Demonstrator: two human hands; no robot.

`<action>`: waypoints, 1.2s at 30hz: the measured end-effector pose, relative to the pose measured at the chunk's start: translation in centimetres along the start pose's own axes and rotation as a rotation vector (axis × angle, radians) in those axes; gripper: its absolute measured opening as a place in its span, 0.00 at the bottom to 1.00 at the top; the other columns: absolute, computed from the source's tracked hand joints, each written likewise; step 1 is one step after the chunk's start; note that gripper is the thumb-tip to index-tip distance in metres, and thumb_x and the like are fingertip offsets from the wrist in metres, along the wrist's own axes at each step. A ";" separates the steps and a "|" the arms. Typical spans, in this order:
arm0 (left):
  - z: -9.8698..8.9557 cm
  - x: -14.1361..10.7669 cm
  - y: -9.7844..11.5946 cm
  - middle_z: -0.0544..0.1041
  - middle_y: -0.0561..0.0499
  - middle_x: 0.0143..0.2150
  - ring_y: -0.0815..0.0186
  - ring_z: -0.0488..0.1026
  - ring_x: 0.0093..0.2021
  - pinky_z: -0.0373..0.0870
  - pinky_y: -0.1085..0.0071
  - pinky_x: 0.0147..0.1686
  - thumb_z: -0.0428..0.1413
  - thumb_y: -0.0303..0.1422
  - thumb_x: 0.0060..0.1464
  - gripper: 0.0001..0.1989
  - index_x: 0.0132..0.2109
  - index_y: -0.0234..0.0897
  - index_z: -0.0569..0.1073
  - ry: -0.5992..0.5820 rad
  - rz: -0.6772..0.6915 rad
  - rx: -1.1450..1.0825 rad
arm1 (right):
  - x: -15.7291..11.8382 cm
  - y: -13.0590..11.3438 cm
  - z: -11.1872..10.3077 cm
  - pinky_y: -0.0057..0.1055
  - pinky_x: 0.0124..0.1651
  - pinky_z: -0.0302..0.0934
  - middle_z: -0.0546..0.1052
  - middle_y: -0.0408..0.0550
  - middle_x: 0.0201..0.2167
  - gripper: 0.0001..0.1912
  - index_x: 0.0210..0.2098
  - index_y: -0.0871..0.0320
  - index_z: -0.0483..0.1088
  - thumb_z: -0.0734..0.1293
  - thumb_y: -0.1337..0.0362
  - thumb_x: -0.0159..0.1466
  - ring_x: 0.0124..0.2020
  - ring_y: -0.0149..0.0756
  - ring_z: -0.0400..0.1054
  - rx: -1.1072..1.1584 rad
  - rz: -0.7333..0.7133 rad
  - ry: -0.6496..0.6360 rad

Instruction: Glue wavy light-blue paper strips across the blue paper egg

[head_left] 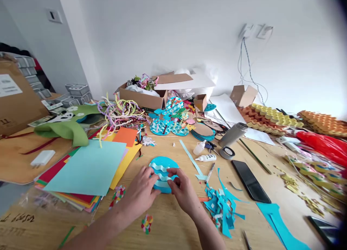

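A round blue disc [162,161] lies on the wooden table, with pale wavy strips [162,167] across it. My left hand [145,186] is at the disc's left side, its fingers bent together at the end of a lower wavy strip. On the right side, my right hand [182,188] has its thumb and index finger pinched at the other end of the strips. Both hands touch the disc. Behind it stand a glue bottle [200,147] and a second white bottle [207,158] lying on its side.
Coloured paper sheets [86,167] are stacked at left. Blue scraps [223,208], a black phone [251,181], a pen [210,172] and a grey bottle [232,135] lie at right. Finished-looking blue decorations [162,125], pipe cleaners [121,111] and a cardboard box [143,98] are behind.
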State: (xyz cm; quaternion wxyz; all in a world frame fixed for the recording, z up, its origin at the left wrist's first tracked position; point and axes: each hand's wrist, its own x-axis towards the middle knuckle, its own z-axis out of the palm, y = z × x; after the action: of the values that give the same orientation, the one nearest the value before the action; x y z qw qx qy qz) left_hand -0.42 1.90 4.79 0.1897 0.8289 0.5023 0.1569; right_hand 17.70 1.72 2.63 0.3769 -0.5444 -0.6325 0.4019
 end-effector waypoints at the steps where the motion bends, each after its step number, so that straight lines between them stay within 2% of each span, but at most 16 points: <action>1: 0.0 0.6 -0.3 0.70 0.48 0.45 0.56 0.65 0.49 0.66 0.59 0.49 0.58 0.29 0.53 0.09 0.43 0.40 0.74 -0.013 0.041 -0.015 | -0.1 -0.1 0.0 0.27 0.29 0.59 0.70 0.48 0.39 0.15 0.48 0.58 0.66 0.60 0.66 0.61 0.25 0.29 0.62 -0.002 -0.005 -0.001; 5: 0.4 2.6 -1.2 0.70 0.48 0.44 0.56 0.64 0.51 0.65 0.59 0.51 0.61 0.31 0.51 0.10 0.42 0.40 0.75 -0.085 0.163 -0.083 | -0.7 -0.6 0.1 0.27 0.30 0.58 0.71 0.48 0.40 0.17 0.49 0.57 0.65 0.59 0.70 0.60 0.27 0.29 0.62 -0.019 -0.022 0.009; 11: 0.9 3.8 -1.7 0.70 0.49 0.44 0.56 0.63 0.51 0.64 0.58 0.52 0.59 0.29 0.50 0.10 0.42 0.41 0.75 -0.129 0.205 -0.046 | -1.1 -0.8 0.3 0.27 0.33 0.58 0.71 0.46 0.38 0.18 0.47 0.57 0.66 0.58 0.74 0.58 0.29 0.30 0.62 -0.082 -0.055 0.029; 20: 0.6 3.8 -1.1 0.69 0.49 0.43 0.57 0.62 0.49 0.65 0.59 0.50 0.58 0.27 0.49 0.11 0.42 0.40 0.74 -0.110 0.257 0.044 | -1.2 -1.1 0.3 0.27 0.34 0.59 0.72 0.45 0.37 0.18 0.42 0.57 0.68 0.57 0.77 0.57 0.30 0.30 0.64 -0.127 -0.123 0.049; 25: 0.9 3.8 -1.0 0.69 0.49 0.42 0.57 0.63 0.48 0.66 0.60 0.48 0.57 0.26 0.49 0.13 0.44 0.41 0.74 -0.086 0.276 0.032 | -1.2 -1.0 0.2 0.27 0.34 0.60 0.72 0.45 0.35 0.13 0.40 0.57 0.68 0.58 0.75 0.60 0.30 0.31 0.65 -0.143 -0.107 0.088; 30: 1.4 3.7 -1.3 0.69 0.48 0.42 0.57 0.63 0.48 0.67 0.60 0.47 0.57 0.29 0.52 0.05 0.38 0.39 0.75 -0.025 0.287 0.017 | -1.7 -1.0 0.0 0.28 0.37 0.61 0.72 0.47 0.40 0.08 0.41 0.56 0.68 0.65 0.69 0.62 0.34 0.33 0.68 -0.295 -0.119 0.098; 36: 1.5 3.4 -1.6 0.69 0.49 0.41 0.58 0.63 0.49 0.67 0.59 0.48 0.56 0.28 0.54 0.03 0.36 0.39 0.73 -0.015 0.311 0.062 | -2.6 -0.1 0.5 0.28 0.38 0.62 0.72 0.48 0.42 0.06 0.38 0.55 0.69 0.61 0.69 0.66 0.35 0.34 0.71 -0.530 -0.191 0.127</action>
State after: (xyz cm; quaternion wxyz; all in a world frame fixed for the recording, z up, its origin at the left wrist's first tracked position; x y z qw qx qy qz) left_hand 0.46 5.37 2.97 0.1411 0.9033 0.3710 0.1625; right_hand 17.56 -0.87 2.45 0.2963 -0.5860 -0.7391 0.1504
